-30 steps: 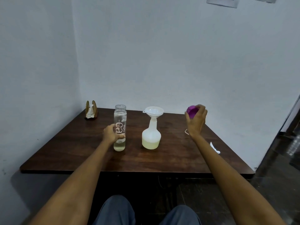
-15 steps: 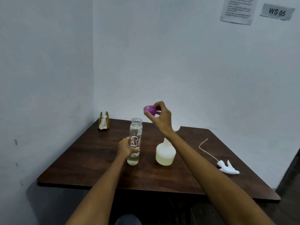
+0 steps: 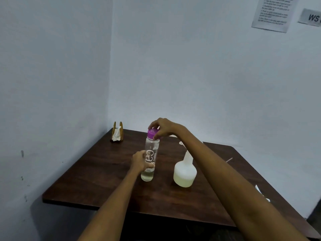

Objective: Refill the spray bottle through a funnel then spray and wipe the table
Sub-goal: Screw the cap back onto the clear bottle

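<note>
Pale blue corner walls (image 3: 191, 66); dark wooden table (image 3: 107, 180); posted paper notice (image 3: 272, 13)

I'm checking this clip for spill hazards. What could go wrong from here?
The right forearm reaches across just above the funnel sitting in the uncapped spray bottle; pulling back carelessly could knock both over and spill the liquid. The tall water bottle is steadied only by the left hand low down, so hard twisting of the purple cap by the right hand might tip it.
</note>
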`<control>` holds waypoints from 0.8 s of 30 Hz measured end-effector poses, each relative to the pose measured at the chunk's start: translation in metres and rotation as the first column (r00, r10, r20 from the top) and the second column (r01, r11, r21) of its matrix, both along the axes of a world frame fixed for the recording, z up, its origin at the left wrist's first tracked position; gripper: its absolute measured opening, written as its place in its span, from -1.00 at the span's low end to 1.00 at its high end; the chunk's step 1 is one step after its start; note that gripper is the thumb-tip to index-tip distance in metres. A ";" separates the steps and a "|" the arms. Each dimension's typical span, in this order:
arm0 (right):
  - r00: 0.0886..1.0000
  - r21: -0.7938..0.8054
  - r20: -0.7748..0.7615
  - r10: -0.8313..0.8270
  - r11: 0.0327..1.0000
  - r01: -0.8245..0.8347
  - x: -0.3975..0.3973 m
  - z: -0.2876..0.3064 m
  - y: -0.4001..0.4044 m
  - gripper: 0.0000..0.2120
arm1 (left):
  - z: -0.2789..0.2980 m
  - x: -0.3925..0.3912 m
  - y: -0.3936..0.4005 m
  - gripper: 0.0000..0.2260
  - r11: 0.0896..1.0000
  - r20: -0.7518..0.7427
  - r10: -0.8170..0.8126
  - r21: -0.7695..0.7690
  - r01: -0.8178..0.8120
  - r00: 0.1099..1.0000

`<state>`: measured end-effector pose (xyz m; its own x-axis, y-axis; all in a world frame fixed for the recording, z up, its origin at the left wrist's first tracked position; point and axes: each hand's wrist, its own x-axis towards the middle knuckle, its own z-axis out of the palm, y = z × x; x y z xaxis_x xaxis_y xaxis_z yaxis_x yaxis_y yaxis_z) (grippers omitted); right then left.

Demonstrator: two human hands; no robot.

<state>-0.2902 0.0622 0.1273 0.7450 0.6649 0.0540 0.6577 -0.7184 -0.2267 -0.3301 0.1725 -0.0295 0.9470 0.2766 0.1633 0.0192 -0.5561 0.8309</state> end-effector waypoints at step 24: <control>0.995 -0.071 -0.072 -0.064 0.996 0.058 0.012 0.002 0.016 -0.59 | 0.001 0.013 -0.005 -0.49 0.991 -0.193 0.071 0.127 -0.046 0.979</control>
